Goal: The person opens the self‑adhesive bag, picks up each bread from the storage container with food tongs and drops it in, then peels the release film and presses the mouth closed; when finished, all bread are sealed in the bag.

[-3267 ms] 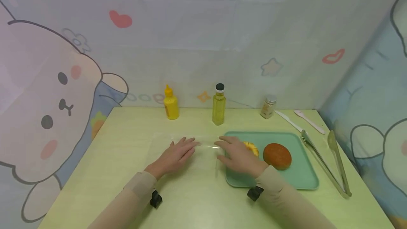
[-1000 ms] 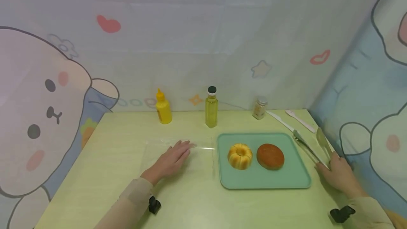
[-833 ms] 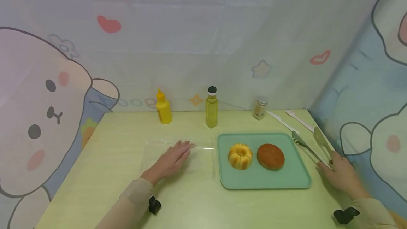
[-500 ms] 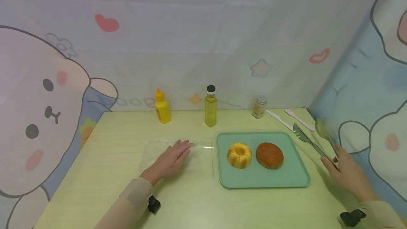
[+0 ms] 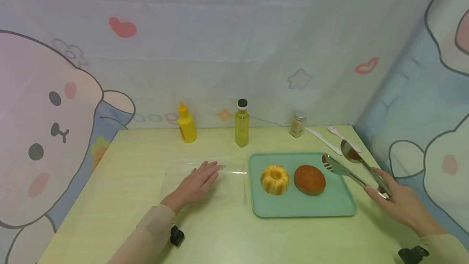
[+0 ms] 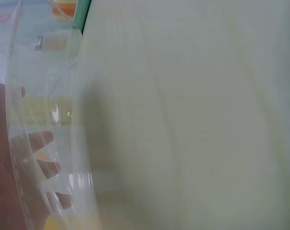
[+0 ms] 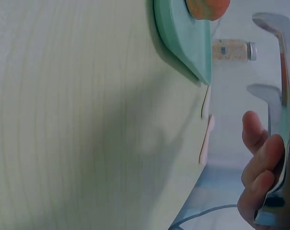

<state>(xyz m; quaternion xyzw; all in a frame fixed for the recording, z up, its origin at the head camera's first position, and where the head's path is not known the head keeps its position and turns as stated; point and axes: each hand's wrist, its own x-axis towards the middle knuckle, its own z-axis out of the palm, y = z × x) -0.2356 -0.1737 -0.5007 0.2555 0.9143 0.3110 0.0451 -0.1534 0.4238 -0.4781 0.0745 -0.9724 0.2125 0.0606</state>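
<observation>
In the head view my left hand (image 5: 194,186) lies with straight fingers on a clear plastic box or sheet (image 5: 236,171) at mid-table. Through that plastic, my fingertips (image 6: 50,167) show in the left wrist view. My right hand (image 5: 406,207) grips metal serving tongs (image 5: 338,168) near their hinge end. The tongs' two arms stand apart with nothing between them, above the right edge of a green tray (image 5: 293,209). A ridged ring cake (image 5: 275,180) and a round brown bun (image 5: 310,180) sit on the tray, left of the tongs' heads.
Along the back stand a yellow squeeze bottle (image 5: 187,127), an oil bottle (image 5: 242,127) and a small seasoning jar (image 5: 298,124). A white plastic knife (image 5: 322,139) and a pale pink fork (image 5: 340,135) lie behind the tray. A printed cloth wall closes the back and sides.
My right hand has left the plastic, taken hold of the tongs at the table's right, lifted them and swung their heads left over the tray's edge. My left hand stays on the plastic.
</observation>
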